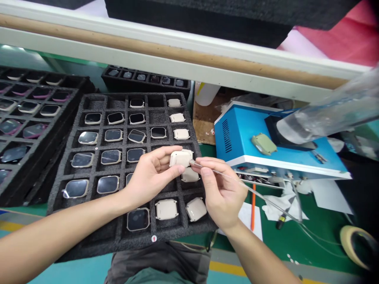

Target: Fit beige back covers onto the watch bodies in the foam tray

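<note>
My left hand (pixel 151 171) is closed around a cream smartwatch case (pixel 181 158), holding it above the black foam tray (pixel 139 243). The thumb presses its near edge and the fingers support its far side. In my right hand (pixel 222 189), thumb and fingers pinch a thin clear tube (pixel 260 196). Its narrow tip touches or nearly touches the right edge of the case; I cannot tell which. Below lie watches in the tray's compartments, several with dark screens up. Others show cream backs, such as the watch case (pixel 166 209) at the front.
More foam trays of watches (pixel 29 106) stand left and behind. To the right sits a blue control box (pixel 242 130) with a green watch case (pixel 264 143) on top. An orange stick (pixel 253 209), tissue and a tape roll (pixel 357 246) lie nearby. A shelf edge (pixel 177 59) crosses above.
</note>
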Demonstrator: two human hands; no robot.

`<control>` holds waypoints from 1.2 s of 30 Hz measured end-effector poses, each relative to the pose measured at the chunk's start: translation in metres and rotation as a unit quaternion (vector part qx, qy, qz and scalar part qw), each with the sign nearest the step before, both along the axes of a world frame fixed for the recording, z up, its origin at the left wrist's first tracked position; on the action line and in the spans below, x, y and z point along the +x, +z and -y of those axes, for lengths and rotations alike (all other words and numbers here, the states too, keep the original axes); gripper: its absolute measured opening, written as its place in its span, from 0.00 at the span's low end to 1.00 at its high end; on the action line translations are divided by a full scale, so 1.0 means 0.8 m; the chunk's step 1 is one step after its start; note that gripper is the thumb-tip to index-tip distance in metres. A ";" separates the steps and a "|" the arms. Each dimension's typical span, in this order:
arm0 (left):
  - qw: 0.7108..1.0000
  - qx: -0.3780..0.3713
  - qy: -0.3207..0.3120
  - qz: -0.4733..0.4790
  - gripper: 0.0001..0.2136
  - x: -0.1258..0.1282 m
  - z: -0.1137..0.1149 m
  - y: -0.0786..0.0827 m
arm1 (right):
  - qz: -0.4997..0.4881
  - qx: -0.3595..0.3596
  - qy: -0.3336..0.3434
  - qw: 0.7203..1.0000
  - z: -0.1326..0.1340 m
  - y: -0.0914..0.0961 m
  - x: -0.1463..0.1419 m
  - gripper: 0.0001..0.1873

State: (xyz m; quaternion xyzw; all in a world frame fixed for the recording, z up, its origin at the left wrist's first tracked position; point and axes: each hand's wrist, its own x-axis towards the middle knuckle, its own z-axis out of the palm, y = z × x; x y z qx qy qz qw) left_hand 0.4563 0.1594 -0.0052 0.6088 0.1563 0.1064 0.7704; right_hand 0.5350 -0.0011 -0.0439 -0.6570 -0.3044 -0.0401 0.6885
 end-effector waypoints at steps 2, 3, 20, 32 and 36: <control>1.000 0.003 0.000 -0.003 0.24 0.000 0.000 0.001 | -0.003 0.003 0.007 1.000 -0.001 0.000 0.001 0.08; 1.000 0.005 0.000 -0.005 0.24 0.000 -0.001 0.003 | -0.004 0.004 0.011 1.000 -0.001 0.000 0.001 0.08; 0.997 0.048 0.028 -0.049 0.29 0.004 -0.002 0.015 | -0.003 0.019 0.026 0.999 -0.008 0.006 0.007 0.09; 0.996 0.063 0.029 -0.051 0.30 0.004 -0.002 0.014 | -0.001 0.024 0.029 0.999 -0.008 0.008 0.007 0.10; 0.996 0.064 0.032 -0.054 0.30 0.005 -0.001 0.015 | -0.003 0.025 0.029 0.999 -0.009 0.008 0.008 0.10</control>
